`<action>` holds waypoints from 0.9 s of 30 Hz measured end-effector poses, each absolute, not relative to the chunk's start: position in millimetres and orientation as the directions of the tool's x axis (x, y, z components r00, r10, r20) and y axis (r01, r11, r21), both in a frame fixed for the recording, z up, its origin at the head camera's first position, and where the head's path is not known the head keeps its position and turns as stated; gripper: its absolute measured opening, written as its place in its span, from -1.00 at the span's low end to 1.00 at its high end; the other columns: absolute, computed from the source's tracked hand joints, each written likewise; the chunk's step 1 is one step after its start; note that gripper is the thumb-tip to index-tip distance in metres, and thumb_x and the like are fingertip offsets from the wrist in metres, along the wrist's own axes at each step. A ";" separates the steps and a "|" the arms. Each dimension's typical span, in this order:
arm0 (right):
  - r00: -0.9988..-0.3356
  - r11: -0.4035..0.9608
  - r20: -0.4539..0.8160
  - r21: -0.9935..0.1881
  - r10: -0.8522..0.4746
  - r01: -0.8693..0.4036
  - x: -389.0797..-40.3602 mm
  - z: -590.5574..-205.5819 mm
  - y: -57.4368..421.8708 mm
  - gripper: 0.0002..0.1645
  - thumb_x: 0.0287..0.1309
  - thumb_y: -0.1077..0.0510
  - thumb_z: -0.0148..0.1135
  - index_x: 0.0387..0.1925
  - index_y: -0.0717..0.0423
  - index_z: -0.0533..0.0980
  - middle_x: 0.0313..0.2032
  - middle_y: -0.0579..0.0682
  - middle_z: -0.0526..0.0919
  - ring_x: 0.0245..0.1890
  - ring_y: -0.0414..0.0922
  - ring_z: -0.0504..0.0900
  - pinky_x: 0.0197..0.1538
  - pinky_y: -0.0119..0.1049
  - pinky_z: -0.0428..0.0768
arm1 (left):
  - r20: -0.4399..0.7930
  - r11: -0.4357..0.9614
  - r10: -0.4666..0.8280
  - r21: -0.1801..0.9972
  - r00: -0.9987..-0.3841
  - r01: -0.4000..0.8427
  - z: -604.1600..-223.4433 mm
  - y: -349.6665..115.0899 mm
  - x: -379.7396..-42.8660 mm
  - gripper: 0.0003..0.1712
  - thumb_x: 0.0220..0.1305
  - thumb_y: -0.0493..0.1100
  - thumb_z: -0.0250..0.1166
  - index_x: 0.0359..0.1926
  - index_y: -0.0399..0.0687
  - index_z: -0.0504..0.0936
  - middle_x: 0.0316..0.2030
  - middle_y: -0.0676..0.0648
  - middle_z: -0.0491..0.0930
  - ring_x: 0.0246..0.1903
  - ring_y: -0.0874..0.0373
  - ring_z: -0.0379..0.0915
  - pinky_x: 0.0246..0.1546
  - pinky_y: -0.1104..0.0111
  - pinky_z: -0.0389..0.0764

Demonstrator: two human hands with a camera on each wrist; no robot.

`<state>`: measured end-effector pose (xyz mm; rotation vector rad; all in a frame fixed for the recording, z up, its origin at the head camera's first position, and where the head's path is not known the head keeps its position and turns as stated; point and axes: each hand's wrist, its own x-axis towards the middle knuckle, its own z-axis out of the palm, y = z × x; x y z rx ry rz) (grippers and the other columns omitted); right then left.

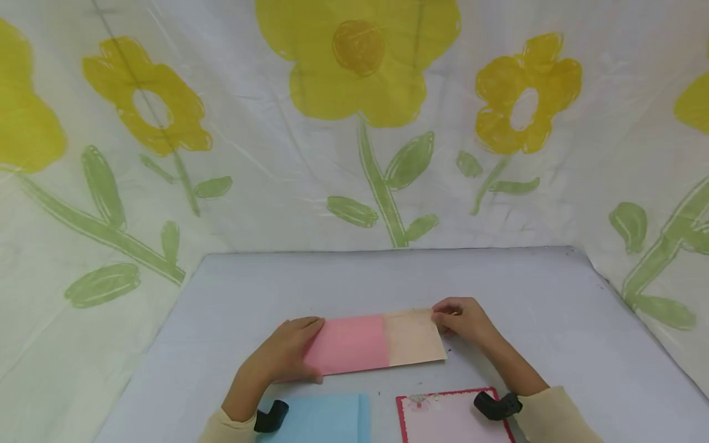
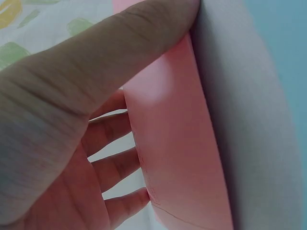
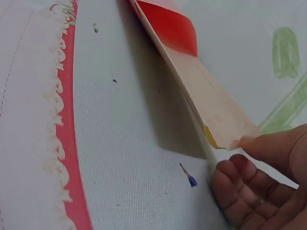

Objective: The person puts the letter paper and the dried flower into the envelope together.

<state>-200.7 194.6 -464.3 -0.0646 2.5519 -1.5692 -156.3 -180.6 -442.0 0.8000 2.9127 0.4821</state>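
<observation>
A long strip of folded paper is held above the white table between both hands, pink on the left and beige on the right. My left hand [image 1: 288, 354] grips the left end of the pink paper [image 1: 354, 341], thumb along the near edge and fingertips at the far edge in the left wrist view. With thumb and fingers, my right hand [image 1: 462, 320] pinches the far right corner of the beige paper [image 1: 415, 337]. In the right wrist view, a red inner face [image 3: 175, 28] shows beside the beige part, and a small yellow patch [image 3: 211, 138] marks its end.
On the near side of the table [image 1: 382, 277] lie a blue folded paper [image 1: 327, 418], by the left wrist, and a pale pink card with a red border [image 1: 454, 421], under the right wrist. Small dark bits dot the tabletop. A flower-printed curtain [image 1: 238, 203] surrounds it.
</observation>
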 end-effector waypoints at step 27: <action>-0.980 0.344 -0.096 -0.939 -0.174 0.031 -199.2 -464.0 182.1 -0.64 -0.01 0.37 0.23 -0.10 0.28 0.45 -0.45 0.11 0.59 -0.49 -0.01 0.60 -0.43 -0.19 0.59 | 0.009 0.809 0.511 0.333 -0.860 0.484 -440.3 -180.9 -157.6 0.12 -0.38 0.21 0.51 0.24 -0.19 0.31 0.17 -0.11 0.31 0.18 -0.01 0.16 0.16 0.05 0.13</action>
